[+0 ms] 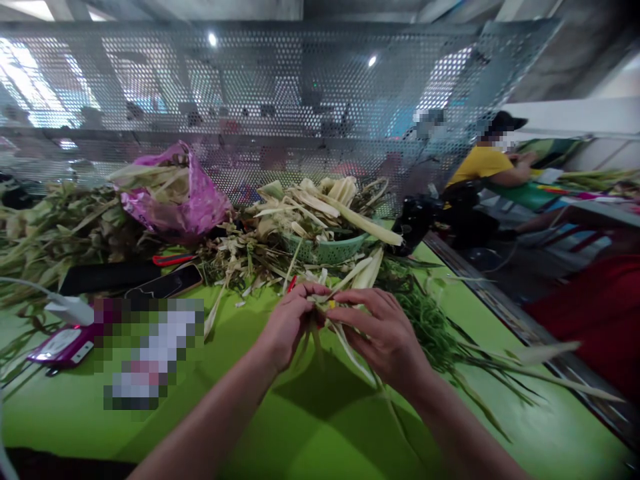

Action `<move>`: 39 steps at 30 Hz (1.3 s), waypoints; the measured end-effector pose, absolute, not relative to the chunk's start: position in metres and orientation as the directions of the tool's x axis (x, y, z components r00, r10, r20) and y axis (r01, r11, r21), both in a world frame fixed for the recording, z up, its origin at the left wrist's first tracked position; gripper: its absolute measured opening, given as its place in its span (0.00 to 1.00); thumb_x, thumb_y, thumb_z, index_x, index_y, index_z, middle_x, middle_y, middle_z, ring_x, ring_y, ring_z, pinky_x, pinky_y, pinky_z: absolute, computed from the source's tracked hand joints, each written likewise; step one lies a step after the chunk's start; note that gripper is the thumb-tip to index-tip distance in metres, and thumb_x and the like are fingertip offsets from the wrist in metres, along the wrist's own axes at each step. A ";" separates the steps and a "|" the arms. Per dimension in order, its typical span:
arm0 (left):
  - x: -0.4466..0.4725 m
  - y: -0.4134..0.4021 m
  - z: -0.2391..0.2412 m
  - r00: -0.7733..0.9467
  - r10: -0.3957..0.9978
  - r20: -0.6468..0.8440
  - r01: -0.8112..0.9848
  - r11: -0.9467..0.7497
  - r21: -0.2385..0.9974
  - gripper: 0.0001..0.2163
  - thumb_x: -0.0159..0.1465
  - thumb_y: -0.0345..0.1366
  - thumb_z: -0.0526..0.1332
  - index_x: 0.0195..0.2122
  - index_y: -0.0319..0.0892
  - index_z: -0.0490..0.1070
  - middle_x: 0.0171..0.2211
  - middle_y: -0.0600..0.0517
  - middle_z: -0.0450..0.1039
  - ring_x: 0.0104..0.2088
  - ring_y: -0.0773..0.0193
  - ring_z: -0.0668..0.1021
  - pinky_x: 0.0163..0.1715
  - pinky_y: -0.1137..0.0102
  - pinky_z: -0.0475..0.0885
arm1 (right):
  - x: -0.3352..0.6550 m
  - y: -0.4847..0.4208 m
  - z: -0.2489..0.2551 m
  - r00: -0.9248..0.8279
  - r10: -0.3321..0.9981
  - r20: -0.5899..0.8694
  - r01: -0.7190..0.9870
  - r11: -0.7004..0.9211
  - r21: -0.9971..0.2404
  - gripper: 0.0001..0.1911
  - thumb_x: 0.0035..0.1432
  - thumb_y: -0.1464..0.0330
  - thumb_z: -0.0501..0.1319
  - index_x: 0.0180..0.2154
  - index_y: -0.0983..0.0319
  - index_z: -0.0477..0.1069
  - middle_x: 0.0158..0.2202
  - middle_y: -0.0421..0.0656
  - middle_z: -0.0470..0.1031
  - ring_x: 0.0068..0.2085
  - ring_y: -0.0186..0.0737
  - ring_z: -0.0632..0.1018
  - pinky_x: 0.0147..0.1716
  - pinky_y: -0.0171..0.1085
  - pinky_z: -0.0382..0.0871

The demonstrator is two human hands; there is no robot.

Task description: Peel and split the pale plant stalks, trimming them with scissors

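Above the green table, both my hands meet on a bundle of pale corn husk strips (345, 343). My left hand (290, 323) is closed round the bundle from the left side. My right hand (383, 327) has its fingertips pinched on the strips from the right. Loose strip ends hang down below and between the hands. A small yellow bit (331, 304) shows between the fingers, but I cannot tell what it is. Just behind the hands lie longer dry husks (367, 272), and a small red thing (292, 283) sticks up by my left fingers.
A green basket (325, 251) heaped with dry husks stands behind. Beside it are a pink plastic bag (175, 200) of husks, red-handled scissors or a cutter (173, 260), a phone (165, 283) and a purple device (65, 345). Green stringy strands (425, 320) lie right. A person in yellow (483, 163) sits beyond.
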State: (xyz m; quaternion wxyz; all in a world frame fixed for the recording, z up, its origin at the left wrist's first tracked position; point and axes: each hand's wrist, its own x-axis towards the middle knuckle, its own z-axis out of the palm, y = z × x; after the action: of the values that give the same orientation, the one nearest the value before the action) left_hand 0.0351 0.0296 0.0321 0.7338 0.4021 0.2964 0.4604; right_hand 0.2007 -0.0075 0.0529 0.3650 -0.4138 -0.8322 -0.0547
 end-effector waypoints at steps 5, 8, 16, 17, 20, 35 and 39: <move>0.037 0.024 0.038 0.402 0.915 0.012 -0.280 0.111 0.954 0.14 0.52 0.24 0.50 0.38 0.40 0.69 0.31 0.52 0.68 0.27 0.70 0.67 0.29 0.74 0.63 | 0.197 -0.006 0.047 -0.199 0.748 0.633 0.630 0.592 -0.502 0.02 0.56 0.69 0.63 0.33 0.59 0.75 0.34 0.43 0.75 0.38 0.41 0.75 0.39 0.39 0.67; 0.039 0.021 0.040 0.407 0.912 0.051 -0.211 0.039 0.977 0.15 0.54 0.24 0.50 0.41 0.40 0.69 0.34 0.51 0.67 0.29 0.69 0.67 0.31 0.74 0.64 | 0.194 -0.005 0.045 -0.072 0.846 0.528 0.569 0.469 -0.675 0.05 0.57 0.66 0.62 0.29 0.61 0.73 0.31 0.43 0.74 0.34 0.40 0.75 0.35 0.38 0.69; 0.042 0.016 0.031 0.449 0.885 0.126 -0.131 -0.074 0.989 0.22 0.58 0.26 0.51 0.54 0.45 0.62 0.39 0.50 0.68 0.34 0.65 0.68 0.34 0.71 0.65 | 0.190 -0.008 0.044 0.104 0.908 0.406 0.490 0.308 -0.815 0.08 0.55 0.63 0.62 0.31 0.62 0.72 0.27 0.41 0.74 0.28 0.37 0.73 0.29 0.35 0.67; 0.042 0.015 0.031 0.444 0.886 0.134 -0.107 -0.097 0.990 0.21 0.59 0.26 0.50 0.54 0.45 0.62 0.40 0.50 0.68 0.34 0.65 0.68 0.35 0.71 0.65 | 0.190 -0.008 0.044 0.116 0.909 0.401 0.489 0.299 -0.820 0.08 0.55 0.63 0.62 0.31 0.62 0.72 0.27 0.41 0.74 0.28 0.37 0.73 0.29 0.34 0.67; 0.042 0.013 0.030 0.437 0.889 0.138 -0.057 -0.126 0.990 0.18 0.60 0.30 0.53 0.52 0.45 0.64 0.40 0.50 0.70 0.36 0.64 0.69 0.37 0.70 0.65 | 0.187 -0.010 0.043 0.153 0.906 0.394 0.497 0.274 -0.823 0.09 0.55 0.62 0.63 0.32 0.61 0.71 0.27 0.41 0.74 0.28 0.37 0.73 0.28 0.34 0.67; 0.045 0.022 0.031 0.195 0.976 0.096 -0.192 -0.058 0.980 0.09 0.60 0.35 0.59 0.42 0.42 0.69 0.37 0.50 0.71 0.34 0.67 0.71 0.34 0.73 0.66 | 0.185 -0.012 0.041 0.123 0.928 0.352 0.474 0.257 -0.842 0.10 0.57 0.61 0.61 0.30 0.61 0.69 0.24 0.39 0.70 0.27 0.35 0.71 0.26 0.33 0.64; 0.043 0.023 0.033 0.185 0.980 0.070 -0.241 -0.023 0.970 0.10 0.60 0.37 0.60 0.42 0.42 0.69 0.39 0.49 0.71 0.35 0.67 0.73 0.32 0.74 0.68 | 0.189 -0.008 0.041 0.079 0.966 0.247 0.434 0.190 -0.881 0.13 0.59 0.59 0.58 0.33 0.62 0.74 0.28 0.41 0.74 0.28 0.37 0.72 0.26 0.33 0.64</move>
State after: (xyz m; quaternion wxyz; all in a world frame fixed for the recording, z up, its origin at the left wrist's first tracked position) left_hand 0.0430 0.0225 0.0333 0.5902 0.4939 0.3740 0.5174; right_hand 0.1891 -0.0080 0.0406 0.4652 -0.5686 -0.6152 0.2860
